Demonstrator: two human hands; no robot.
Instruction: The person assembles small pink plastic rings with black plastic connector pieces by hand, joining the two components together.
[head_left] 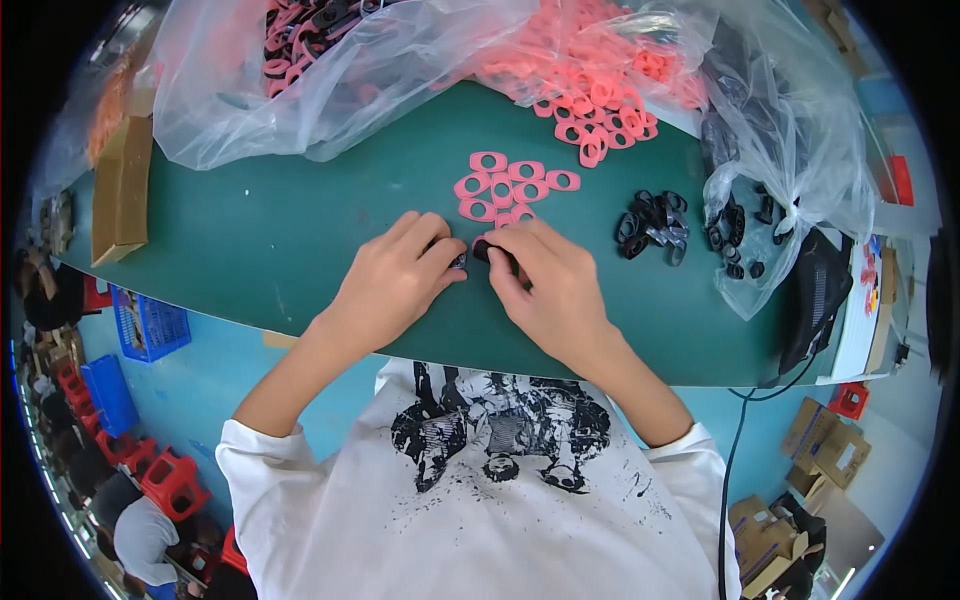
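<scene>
Both my hands meet over the green table at its near middle, fingertips almost touching. My left hand (402, 268) is closed on a small black part (459, 261), mostly hidden by the fingers. Between the thumb and fingers of my right hand (548, 284) is another small black piece (481, 250). Behind its tip shows the edge of a pink ring; I cannot tell whether the two are joined. Just beyond the fingertips lies a flat cluster of pink oval rings (501, 190). Right of my right hand is a small heap of black oval parts (652, 225).
Across the back of the green table (250, 240) lie a clear bag (330, 130) of pink-and-black pieces and a spilling bag of pink rings (600, 110). A knotted bag (790, 210) with black parts sits right, beside a black pouch (818, 290). A cardboard box (122, 190) stands left.
</scene>
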